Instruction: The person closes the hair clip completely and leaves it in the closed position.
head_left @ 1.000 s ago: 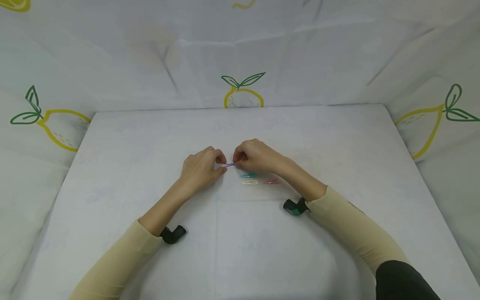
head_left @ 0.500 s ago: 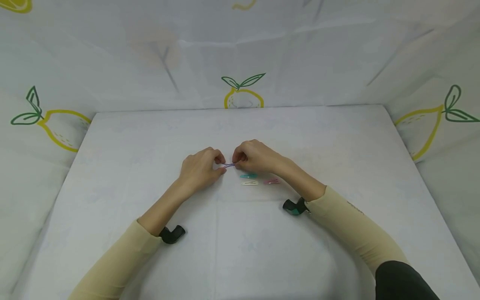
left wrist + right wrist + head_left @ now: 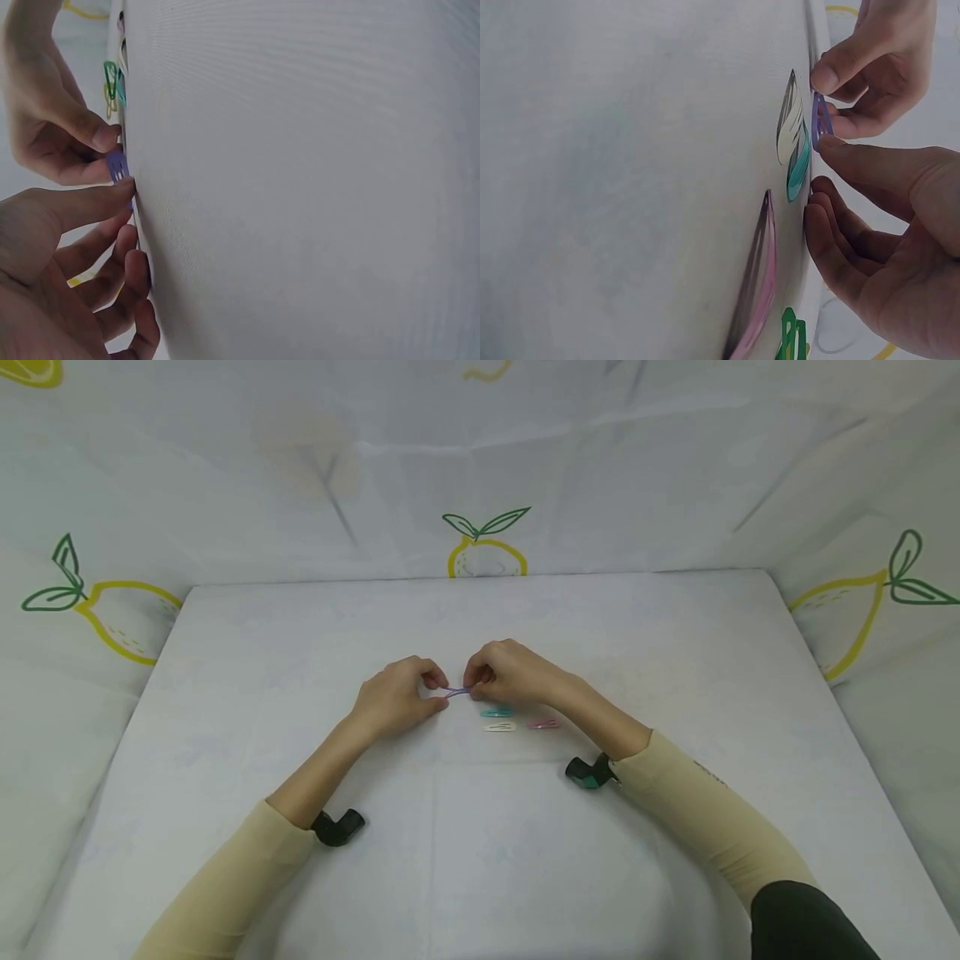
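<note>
The left arm (image 3: 322,777) and right arm (image 3: 603,718) angle forward and inward, the left grip (image 3: 396,697) pinching just beside the right grip (image 3: 508,672), which pinches too.

A white tabletop (image 3: 285,627) spreads from the middle of the frame down to the bottom edge, with a faint vertical crease (image 3: 432,827) running through its lower middle. White sheeting encloses it on three sides, as a back wall (image 3: 600,485) across the top, a left wall (image 3: 45,710) and a right wall (image 3: 915,718), each printed with a green-leaved yellow lemon outline partly cut off by the tabletop's edge. A yellow fruit print (image 3: 32,370) fills the upper left corner, a yellow squiggle (image 3: 487,372) sits at top centre, and the light is soft and greyish.
</note>
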### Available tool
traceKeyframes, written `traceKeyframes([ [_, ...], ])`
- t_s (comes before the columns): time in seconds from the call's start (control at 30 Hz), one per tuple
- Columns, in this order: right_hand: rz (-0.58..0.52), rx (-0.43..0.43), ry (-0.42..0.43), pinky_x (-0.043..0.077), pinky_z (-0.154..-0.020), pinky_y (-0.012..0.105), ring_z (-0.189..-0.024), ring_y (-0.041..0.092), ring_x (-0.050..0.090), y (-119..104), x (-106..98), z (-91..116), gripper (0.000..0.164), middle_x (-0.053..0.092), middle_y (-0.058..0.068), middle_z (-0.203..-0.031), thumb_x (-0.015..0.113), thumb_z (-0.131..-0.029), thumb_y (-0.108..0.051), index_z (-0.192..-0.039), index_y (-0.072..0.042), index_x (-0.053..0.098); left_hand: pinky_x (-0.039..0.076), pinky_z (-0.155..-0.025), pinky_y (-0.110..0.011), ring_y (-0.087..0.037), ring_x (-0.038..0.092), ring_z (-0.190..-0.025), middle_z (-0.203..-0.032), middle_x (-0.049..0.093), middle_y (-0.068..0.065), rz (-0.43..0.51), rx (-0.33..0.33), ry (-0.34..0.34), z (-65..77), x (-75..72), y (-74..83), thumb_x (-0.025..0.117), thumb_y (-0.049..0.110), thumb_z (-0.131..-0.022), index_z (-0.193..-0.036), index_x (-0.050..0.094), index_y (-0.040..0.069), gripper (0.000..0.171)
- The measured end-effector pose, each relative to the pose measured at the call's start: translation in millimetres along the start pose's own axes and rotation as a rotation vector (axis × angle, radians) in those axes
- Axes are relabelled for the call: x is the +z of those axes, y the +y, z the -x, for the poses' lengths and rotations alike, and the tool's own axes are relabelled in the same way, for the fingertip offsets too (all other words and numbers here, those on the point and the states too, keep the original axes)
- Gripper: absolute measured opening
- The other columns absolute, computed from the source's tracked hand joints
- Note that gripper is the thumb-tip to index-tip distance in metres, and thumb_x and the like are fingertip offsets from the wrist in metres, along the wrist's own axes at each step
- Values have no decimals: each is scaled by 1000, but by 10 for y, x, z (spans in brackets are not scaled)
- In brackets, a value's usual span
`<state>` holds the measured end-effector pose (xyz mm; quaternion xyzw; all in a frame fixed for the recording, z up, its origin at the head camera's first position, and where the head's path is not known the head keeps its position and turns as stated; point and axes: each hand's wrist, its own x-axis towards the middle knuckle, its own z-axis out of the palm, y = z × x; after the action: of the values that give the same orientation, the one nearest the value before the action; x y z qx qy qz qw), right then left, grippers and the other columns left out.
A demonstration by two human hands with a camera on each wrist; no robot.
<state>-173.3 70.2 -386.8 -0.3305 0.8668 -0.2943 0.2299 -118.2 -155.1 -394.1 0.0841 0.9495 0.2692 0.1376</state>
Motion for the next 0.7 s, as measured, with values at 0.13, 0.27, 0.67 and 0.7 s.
traceKeyframes([
  [0.13,-4,-12,2,56,-90,33,-93,19,67,-7,0,-2,6,79,5,-100,76,-99,-7,-101,-7,81,53,-84,-45,-23,67,-105,-116,74,0,27,-6,-8,0,-7,-14,82,26,-94,-113,78,21,20],
  [0.27,-4,-17,8,55,-88,32,-91,18,66,-7,4,-2,5,78,5,-97,76,-99,-7,-99,-8,81,53,-85,-45,-23,67,-106,-116,74,0,31,-7,-13,4,-5,-9,82,25,-95,-112,78,21,18],
  [0.67,3,-50,64,57,-90,35,-94,19,68,-12,-5,55,6,78,4,-97,75,-99,-6,-98,-8,80,46,-70,-34,-19,63,-83,-103,76,0,66,29,30,43,9,0,80,25,-97,-107,78,21,11],
  [0.7,5,-55,75,57,-90,35,-94,19,68,-15,-10,66,6,78,4,-98,75,-99,-6,-98,-8,80,46,-69,-34,-19,63,-82,-100,76,0,74,36,40,45,7,6,79,25,-97,-106,78,21,10],
])
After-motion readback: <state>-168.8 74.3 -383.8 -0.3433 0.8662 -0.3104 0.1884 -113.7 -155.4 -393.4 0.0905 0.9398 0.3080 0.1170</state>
